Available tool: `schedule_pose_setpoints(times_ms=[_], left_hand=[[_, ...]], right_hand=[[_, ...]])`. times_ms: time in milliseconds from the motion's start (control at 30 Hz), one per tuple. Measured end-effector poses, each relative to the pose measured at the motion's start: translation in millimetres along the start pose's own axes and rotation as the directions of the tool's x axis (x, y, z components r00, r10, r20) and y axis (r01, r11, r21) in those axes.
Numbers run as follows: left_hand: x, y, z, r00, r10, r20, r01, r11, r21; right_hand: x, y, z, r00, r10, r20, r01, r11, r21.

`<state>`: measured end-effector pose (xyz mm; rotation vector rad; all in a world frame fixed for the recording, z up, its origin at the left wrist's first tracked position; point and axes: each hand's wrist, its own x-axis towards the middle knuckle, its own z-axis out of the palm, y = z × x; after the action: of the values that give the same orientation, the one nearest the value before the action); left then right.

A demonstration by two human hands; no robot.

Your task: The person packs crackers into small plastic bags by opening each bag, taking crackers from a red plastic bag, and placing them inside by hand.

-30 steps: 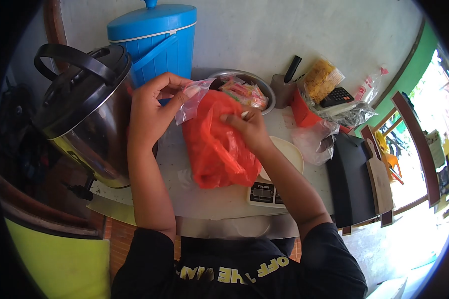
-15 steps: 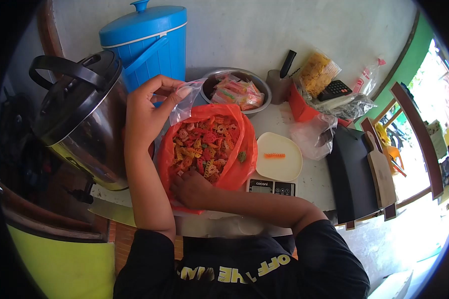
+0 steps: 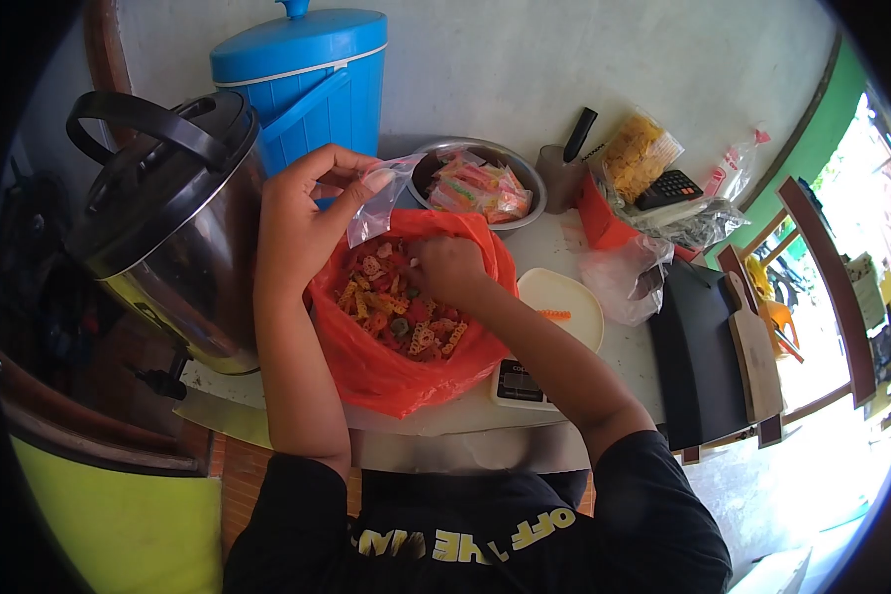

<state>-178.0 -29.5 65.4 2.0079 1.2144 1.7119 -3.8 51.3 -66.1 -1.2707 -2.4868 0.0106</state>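
Observation:
My left hand (image 3: 312, 203) pinches a small clear plastic bag (image 3: 374, 210) between thumb and fingers, above the rim of a red plastic bag (image 3: 366, 381). That red bag stands wide open and holds many small colourful snack pieces (image 3: 406, 322), in red, yellow, orange and green lattice shapes. Inside its far right part is my right hand (image 3: 450, 269), fingers curled down against the snacks. Its fingertips are mostly hidden, so what they grip cannot be made out. To the right, a kitchen scale (image 3: 517, 386) has a cream plate (image 3: 586, 292) on top, bearing one orange snack piece (image 3: 555, 315).
A metal bowl (image 3: 537, 203) of small filled packets stands behind. A large steel pot (image 3: 183, 247) and a blue cooler bucket (image 3: 322, 109) stand left. On the right are a red basket (image 3: 601, 220) with a calculator (image 3: 669, 189), a black panel (image 3: 698, 346) and a wooden board (image 3: 754, 346).
My right hand has moved from the near left of the red bag to its far right side. The bag's near edge has shifted. My left hand still holds the clear bag.

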Motion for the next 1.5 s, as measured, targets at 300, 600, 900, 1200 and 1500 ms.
schedule_pose_setpoints(times_ms=[300,600,900,1200,1500], left_hand=[[0,1,-2,0.996,-0.081,0.025,0.081,0.997,0.000],[1,2,0,0.997,-0.076,0.022,0.075,0.997,0.018],[1,0,-1,0.997,-0.078,0.012,0.078,0.997,0.027],[-1,0,-2,0.999,-0.044,0.003,0.044,0.999,-0.029],[-1,3,-4,0.997,-0.076,0.032,0.076,0.997,-0.014]], right_hand=[[-39,37,-84,0.981,-0.012,0.195,-0.095,0.843,0.530],[-93,102,-139,0.813,0.251,0.526,-0.186,0.967,-0.174],[-72,0,-88,0.957,-0.242,0.161,0.129,0.851,0.509],[-97,-72,35,0.729,-0.679,0.089,0.659,0.731,0.176],[-49,-29,8,0.810,-0.584,-0.050,0.585,0.810,0.029]])
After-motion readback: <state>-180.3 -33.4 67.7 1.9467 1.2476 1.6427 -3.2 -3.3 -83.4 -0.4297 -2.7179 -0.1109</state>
